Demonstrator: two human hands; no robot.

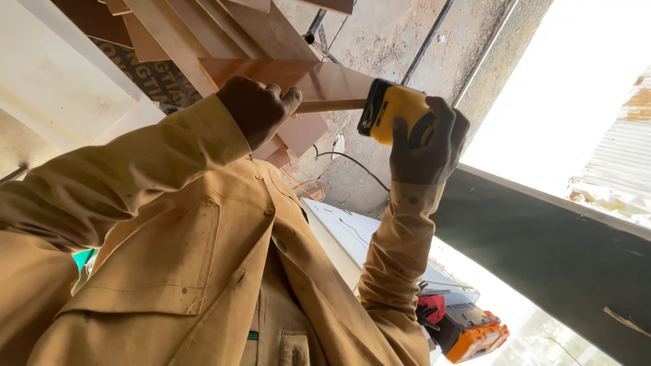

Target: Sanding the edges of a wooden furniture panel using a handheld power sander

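Observation:
My left hand (pixel 258 108) grips the edge of a reddish-brown wooden board (pixel 325 81) that sticks out from a stack of similar boards (pixel 203 30). My right hand (pixel 428 146) holds a yellow and black hand tool (pixel 393 112), apparently a tape measure, pressed against the board's end. Both arms are in tan jacket sleeves, and the jacket's front fills the lower left of the view.
An orange and black power tool (pixel 478 335) and a red item (pixel 434 306) lie on a white surface (pixel 352 234) at the lower right. A dark panel (pixel 556 251) runs along the right. A black cable (pixel 356 161) hangs on the rough concrete wall (pixel 386 41).

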